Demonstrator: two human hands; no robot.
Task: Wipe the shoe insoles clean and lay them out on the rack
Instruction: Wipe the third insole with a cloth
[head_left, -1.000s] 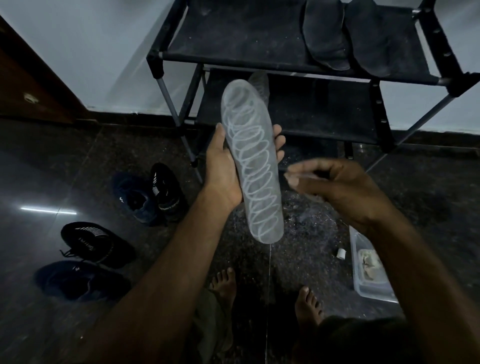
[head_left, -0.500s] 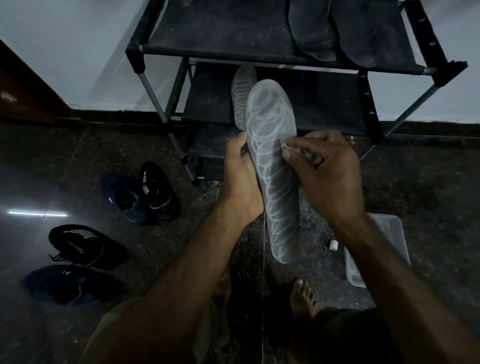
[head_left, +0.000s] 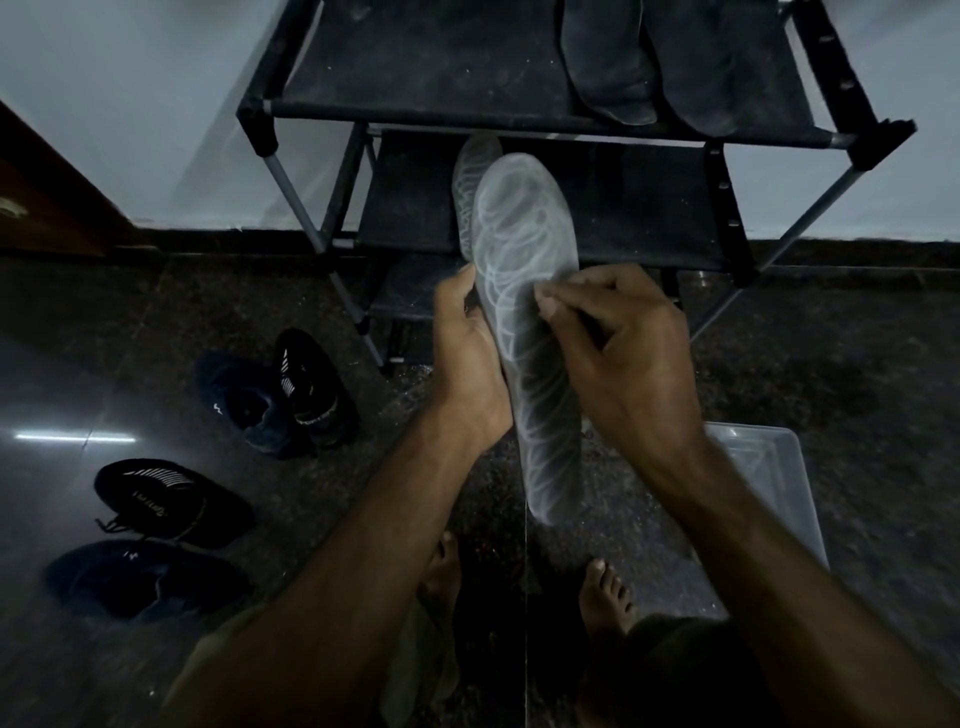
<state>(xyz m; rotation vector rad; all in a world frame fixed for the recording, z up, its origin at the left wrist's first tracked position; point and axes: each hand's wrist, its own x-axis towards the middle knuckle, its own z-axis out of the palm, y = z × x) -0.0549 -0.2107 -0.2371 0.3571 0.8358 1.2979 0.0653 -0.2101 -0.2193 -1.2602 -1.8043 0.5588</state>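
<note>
grey insole (head_left: 524, 291) held up in front of the rack (head_left: 519, 111), pale loop pattern all over it, no writing readable. left hand (head_left: 467, 364) grips its left edge, right hand (head_left: 618, 353) is curled, fingertips pinched against its right edge. second patterned insole (head_left: 467, 182) just behind, two dark insoles (head_left: 654, 57) on top shelf.

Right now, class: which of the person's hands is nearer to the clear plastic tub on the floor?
Right. The right hand is up at the pale insole, above and left of the tub. The left hand holds the insole's far edge, farther from the tub.
</note>
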